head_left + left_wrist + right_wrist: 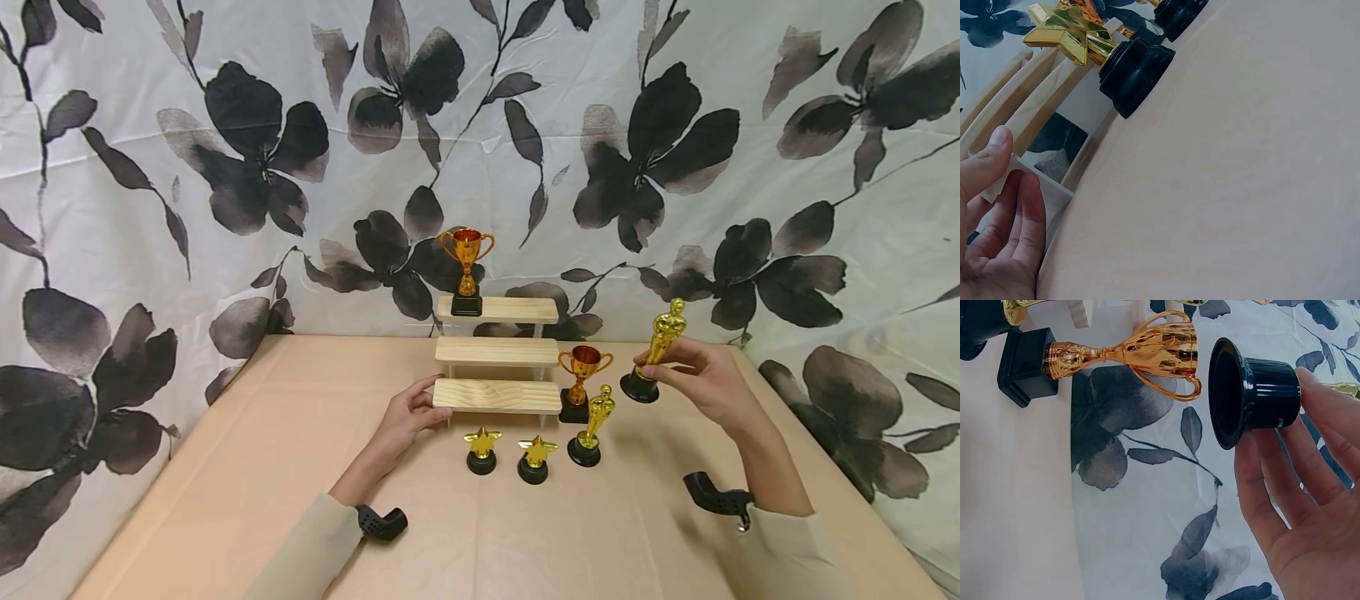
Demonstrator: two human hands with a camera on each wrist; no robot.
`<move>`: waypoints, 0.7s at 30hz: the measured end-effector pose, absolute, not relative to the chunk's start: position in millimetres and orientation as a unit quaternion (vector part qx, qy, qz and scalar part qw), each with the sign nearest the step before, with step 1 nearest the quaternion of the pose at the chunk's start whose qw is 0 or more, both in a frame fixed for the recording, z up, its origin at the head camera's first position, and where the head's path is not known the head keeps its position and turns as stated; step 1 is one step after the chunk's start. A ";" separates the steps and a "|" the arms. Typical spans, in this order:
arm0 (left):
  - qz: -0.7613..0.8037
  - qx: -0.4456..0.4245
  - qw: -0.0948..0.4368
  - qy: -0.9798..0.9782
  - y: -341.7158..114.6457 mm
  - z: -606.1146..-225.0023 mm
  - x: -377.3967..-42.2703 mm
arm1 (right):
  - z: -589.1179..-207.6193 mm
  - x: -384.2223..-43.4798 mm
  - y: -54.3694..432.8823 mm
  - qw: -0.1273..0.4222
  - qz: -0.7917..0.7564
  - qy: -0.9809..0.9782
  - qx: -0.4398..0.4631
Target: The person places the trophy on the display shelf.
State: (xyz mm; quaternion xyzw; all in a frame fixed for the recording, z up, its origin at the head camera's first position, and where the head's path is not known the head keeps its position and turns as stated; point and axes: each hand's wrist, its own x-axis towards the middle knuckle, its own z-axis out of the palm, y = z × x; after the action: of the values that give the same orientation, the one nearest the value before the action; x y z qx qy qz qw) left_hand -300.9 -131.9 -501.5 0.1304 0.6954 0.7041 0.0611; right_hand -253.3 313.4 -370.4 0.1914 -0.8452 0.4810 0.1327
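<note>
My left hand [408, 417] grips the left end of the lowest step of a three-tier wooden display stand [495, 396]; in the left wrist view its thumb lies over the stand's white side panel [1054, 187], fingers beneath. My right hand [708, 383] pinches a gold figure trophy [666, 333] just above its round black base. That base [1266, 394] is raised, its hollow underside showing in the right wrist view. Beside the stand's right end stands a bronze-coloured cup trophy [581, 375], with a second gold figure trophy [597, 417] in front of it.
Another cup trophy [467, 258] stands at the left of the top step. Two gold star trophies [482, 450] with black bases stand before the stand. A peach cloth covers the table [525, 542], and a floral curtain [525, 167] hangs behind it.
</note>
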 end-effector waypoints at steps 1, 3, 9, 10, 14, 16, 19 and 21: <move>0.704 0.130 0.061 0.695 -131.9 -501.6 -301.0 | -370.0 -253.1 313.0 0.133 0.481 -0.845 0.192; 0.705 0.130 0.061 0.695 -131.8 -501.8 -301.1 | -369.3 -252.6 312.6 0.132 0.479 -0.846 0.193; 0.706 0.132 0.061 0.693 -132.1 -501.8 -300.7 | -365.5 -251.0 311.6 0.137 0.457 -0.859 0.186; 0.706 0.133 0.061 0.693 -132.0 -501.7 -300.6 | -364.9 -251.0 311.5 0.137 0.453 -0.862 0.183; 0.708 0.129 0.062 0.691 -131.9 -501.7 -300.6 | -362.3 -252.6 309.1 0.132 0.444 -0.869 0.175; 0.708 0.125 0.061 0.692 -131.7 -501.6 -300.9 | -360.7 -254.3 307.2 0.131 0.440 -0.871 0.177; 0.707 0.119 0.060 0.694 -131.7 -501.8 -301.1 | -358.1 -256.8 303.2 0.132 0.441 -0.869 0.180; 0.707 0.115 0.060 0.695 -131.4 -501.9 -301.3 | -356.0 -258.0 300.3 0.132 0.445 -0.866 0.186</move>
State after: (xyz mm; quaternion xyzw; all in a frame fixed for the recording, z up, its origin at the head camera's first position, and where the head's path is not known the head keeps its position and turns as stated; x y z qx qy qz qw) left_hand -301.3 -131.4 -501.9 0.1152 0.6954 0.7068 0.0596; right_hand -258.0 300.3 -356.0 0.1859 -0.8663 0.4445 0.1316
